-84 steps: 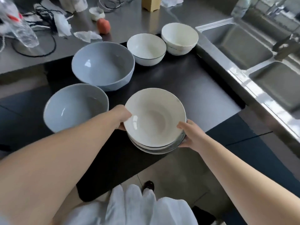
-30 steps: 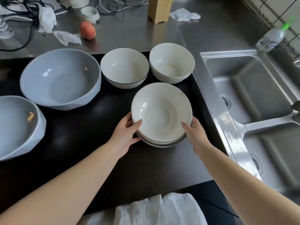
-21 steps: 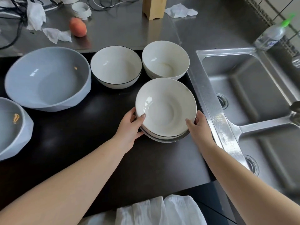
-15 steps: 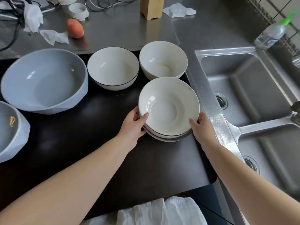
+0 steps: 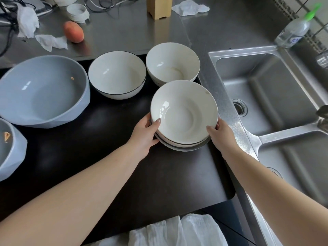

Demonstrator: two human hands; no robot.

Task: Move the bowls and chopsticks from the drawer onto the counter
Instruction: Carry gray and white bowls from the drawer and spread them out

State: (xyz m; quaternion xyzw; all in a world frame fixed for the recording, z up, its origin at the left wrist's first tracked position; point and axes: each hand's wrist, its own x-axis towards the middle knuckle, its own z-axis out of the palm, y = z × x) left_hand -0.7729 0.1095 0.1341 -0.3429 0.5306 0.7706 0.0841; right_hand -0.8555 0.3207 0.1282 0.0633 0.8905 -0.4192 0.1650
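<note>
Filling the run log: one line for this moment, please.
both hands: left hand, right hand grip stack of white bowls | place: black counter | sink right

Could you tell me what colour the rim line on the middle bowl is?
Black, on the white middle bowl, in the head view.

Single head-worn view, aimed forward and steeply down at the bench (image 5: pixel 124 174) from close above; sink (image 5: pixel 266 82) seen at its right.

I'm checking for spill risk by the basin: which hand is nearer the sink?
Right. The right hand grips the stack of white bowls on the side bordering the sink; the left hand holds the stack's far side.
</note>
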